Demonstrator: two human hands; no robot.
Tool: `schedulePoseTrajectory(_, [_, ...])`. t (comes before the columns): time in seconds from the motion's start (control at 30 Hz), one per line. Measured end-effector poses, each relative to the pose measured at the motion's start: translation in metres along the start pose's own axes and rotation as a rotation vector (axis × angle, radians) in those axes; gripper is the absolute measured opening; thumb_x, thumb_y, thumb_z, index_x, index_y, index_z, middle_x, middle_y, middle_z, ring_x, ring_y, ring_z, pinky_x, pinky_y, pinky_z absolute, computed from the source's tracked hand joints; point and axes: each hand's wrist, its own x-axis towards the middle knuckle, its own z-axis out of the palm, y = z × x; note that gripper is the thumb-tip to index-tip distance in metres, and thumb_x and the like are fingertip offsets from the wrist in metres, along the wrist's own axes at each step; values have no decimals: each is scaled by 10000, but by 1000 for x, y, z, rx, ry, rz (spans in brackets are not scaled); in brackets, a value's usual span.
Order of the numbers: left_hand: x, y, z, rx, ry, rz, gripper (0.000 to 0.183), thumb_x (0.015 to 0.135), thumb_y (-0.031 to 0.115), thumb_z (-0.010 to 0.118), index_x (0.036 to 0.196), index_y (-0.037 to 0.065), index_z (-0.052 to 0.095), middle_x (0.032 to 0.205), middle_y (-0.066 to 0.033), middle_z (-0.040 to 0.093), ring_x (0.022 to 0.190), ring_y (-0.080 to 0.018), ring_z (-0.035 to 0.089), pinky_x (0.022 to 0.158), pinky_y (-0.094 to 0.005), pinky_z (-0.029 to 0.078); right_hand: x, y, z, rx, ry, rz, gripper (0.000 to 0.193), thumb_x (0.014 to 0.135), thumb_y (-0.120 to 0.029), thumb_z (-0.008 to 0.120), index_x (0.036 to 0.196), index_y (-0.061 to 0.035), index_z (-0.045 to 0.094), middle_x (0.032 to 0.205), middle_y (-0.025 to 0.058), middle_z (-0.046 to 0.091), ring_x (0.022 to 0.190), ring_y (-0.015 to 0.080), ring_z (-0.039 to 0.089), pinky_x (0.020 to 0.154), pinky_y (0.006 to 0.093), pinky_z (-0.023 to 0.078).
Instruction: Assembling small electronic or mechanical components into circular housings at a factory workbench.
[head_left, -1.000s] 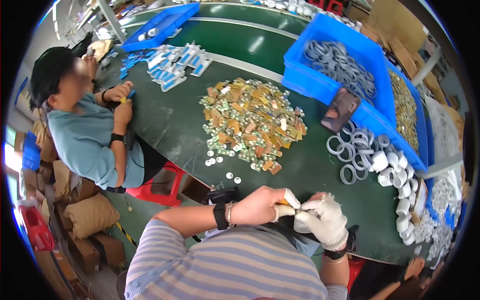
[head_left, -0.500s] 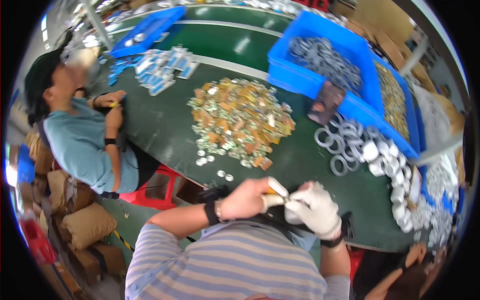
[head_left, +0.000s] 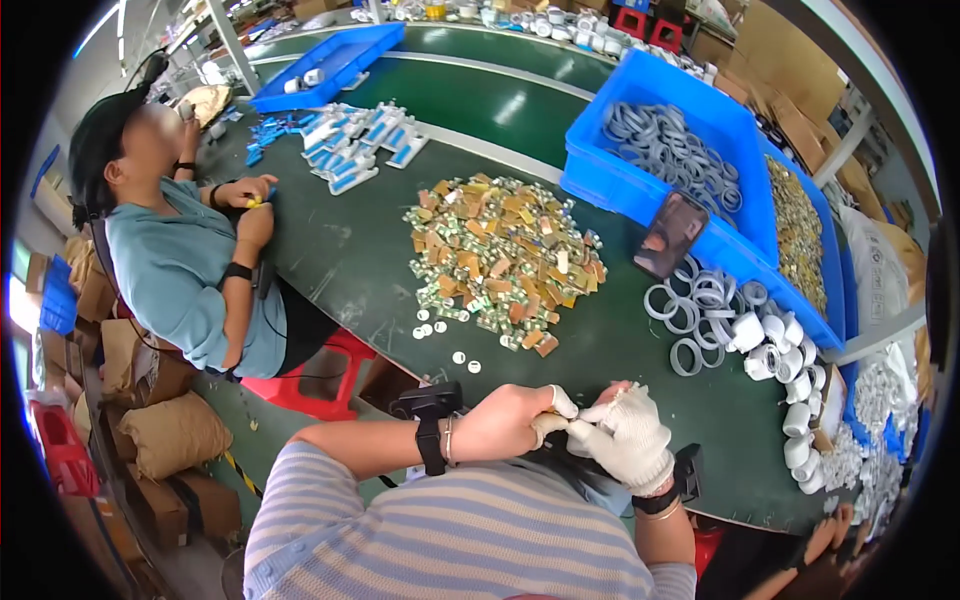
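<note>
Close to my body, at the table's near edge, both hands meet fingertip to fingertip. My left hand [head_left: 505, 420] is bare, with white covers on the thumb and a finger, and is pinched closed. A white knit glove covers my right hand [head_left: 630, 440], its fingers curled in against the left fingertips. Something small and dark is between them, too hidden to name. Beyond my hands lies a heap of small circuit boards [head_left: 500, 260], tan and green. A few small white round pieces [head_left: 460, 358] lie between the heap and my left hand.
Grey rings [head_left: 686, 356] and white round caps [head_left: 797, 425] lie to the right. Behind them stands a blue bin [head_left: 610, 165] of grey rings, with a phone [head_left: 670, 235] against it. White-and-blue parts [head_left: 350, 150] lie far left, near a co-worker [head_left: 180, 260] on a red stool [head_left: 330, 385].
The view has shifted, so the table's things appear lower and farther right. My fingers remain together; the yellow bit at my left fingers and the white piece under my right hand no longer show.
</note>
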Motion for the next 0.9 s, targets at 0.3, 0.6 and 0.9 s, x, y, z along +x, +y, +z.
schedulePoseTrajectory(0.3, [-16,32,-139,101,646,-58,157,966,62,748,1108,5,713,966,-59,760,875,-111,702,778,-284,565,-10,-4,-3,211,340,123,365,815,-188,844,1147,-65,751,1132,127,721,962,250,685,865,351,536])
schedulePoseTrajectory(0.6, [3,-36,-179,849,676,-146,596,931,151,769,1460,36,518,1180,-239,727,1046,-342,738,864,-403,578,-43,8,9,364,436,291,166,942,-93,753,1101,-47,757,1062,77,731,911,164,648,838,306,516])
schedulePoseTrajectory(0.9, [-10,-64,-24,798,587,118,889,817,37,824,1588,96,384,1673,-288,251,1580,-484,167,1248,-590,211,-122,72,-71,-339,814,625,231,949,-183,743,1133,-43,739,1104,133,737,1013,262,702,926,366,541])
